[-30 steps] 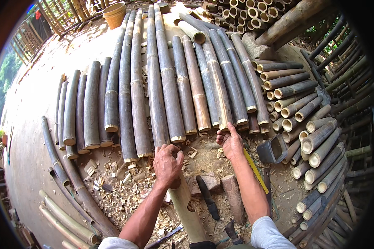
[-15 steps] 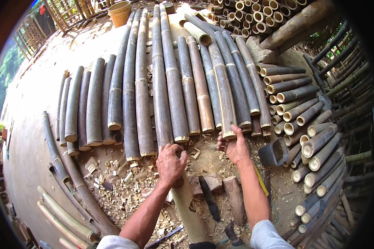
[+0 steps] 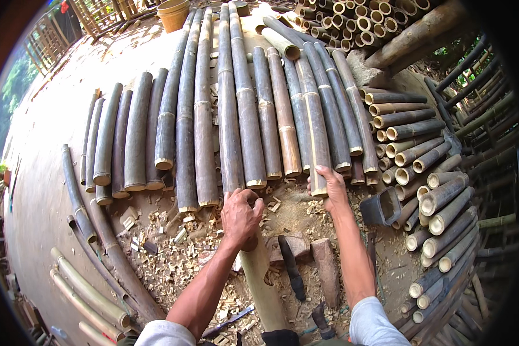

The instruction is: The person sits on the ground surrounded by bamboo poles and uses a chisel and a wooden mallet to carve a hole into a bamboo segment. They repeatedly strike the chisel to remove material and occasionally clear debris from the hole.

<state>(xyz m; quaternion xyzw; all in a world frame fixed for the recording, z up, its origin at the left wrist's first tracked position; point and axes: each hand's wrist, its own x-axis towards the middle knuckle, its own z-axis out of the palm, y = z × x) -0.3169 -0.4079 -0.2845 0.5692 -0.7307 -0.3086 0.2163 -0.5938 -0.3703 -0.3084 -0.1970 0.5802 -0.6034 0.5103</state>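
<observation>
My left hand is closed around the near end of a long dark bamboo pole, its fingers curled and partly hidden. Just below that hand, a pale bamboo piece with a notch in its side slants down to the lower edge. My right hand grips the near end of another dark bamboo pole, which has a light stripe along its length. The thumb lies on top of it and the other fingers reach underneath. Between my forearms lie a dark knife-shaped tool and a wooden block.
Several dark bamboo poles lie side by side ahead. More cut lengths are stacked at the right. A black square container stands beside my right forearm. Wood chips cover the ground, and a bucket stands far back.
My right hand, loosely curled beside the striped pole's end before, has closed around it. That end now sticks out nearer to me than its neighbours. My left hand keeps its grip.
</observation>
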